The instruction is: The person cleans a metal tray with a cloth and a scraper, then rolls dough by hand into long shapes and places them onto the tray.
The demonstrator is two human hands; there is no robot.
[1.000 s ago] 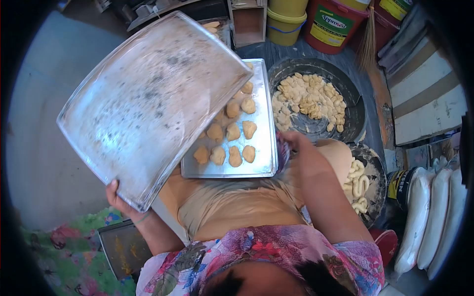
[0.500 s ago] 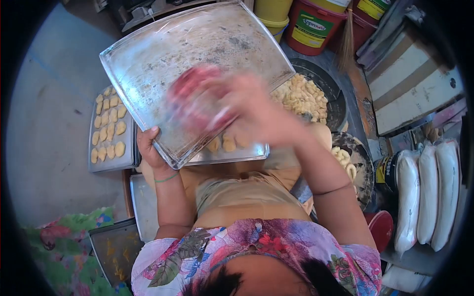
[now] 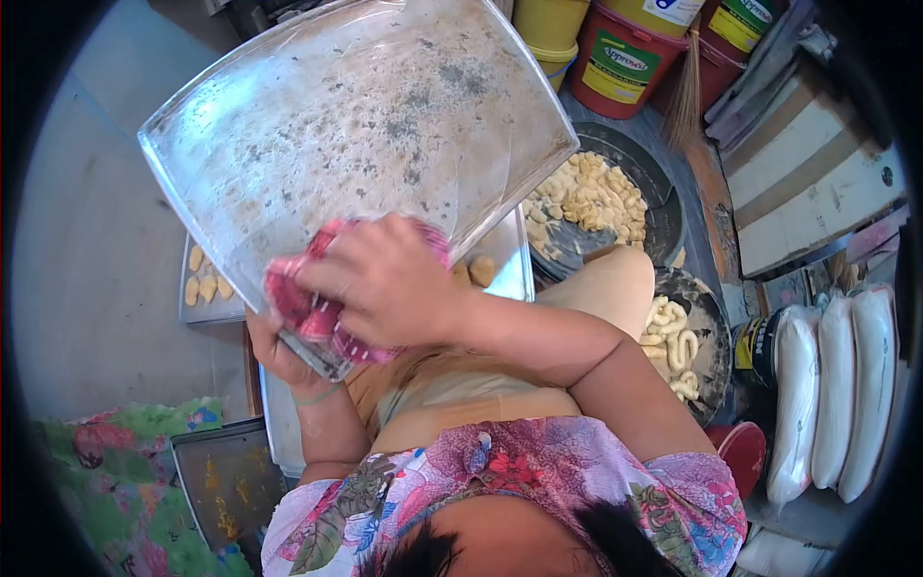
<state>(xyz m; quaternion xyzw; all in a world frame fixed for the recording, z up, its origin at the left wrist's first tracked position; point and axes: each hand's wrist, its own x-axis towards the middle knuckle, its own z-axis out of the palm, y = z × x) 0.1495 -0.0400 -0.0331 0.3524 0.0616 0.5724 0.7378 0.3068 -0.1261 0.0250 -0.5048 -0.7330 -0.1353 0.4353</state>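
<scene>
A large worn metal baking tray, marked with dark spots, is held up tilted in front of me. My left hand grips its near left corner, partly covered by cloth and tray. My right hand presses a crumpled red and pink cloth on the tray's surface close to that same corner, fingers curled over the cloth. Below the raised tray, another tray with dough pieces lies across my lap, mostly hidden.
At left, a tray with shaped dough pieces is partly covered. Right of my knee stand a dark round pan with dough chunks and a floured basin with dough ropes. Buckets, a broom and filled plastic bags are beyond.
My right hand with the cloth has moved down and left to the tray's near corner. The tray has come closer and shifted left, covering more of the left-hand dough tray.
</scene>
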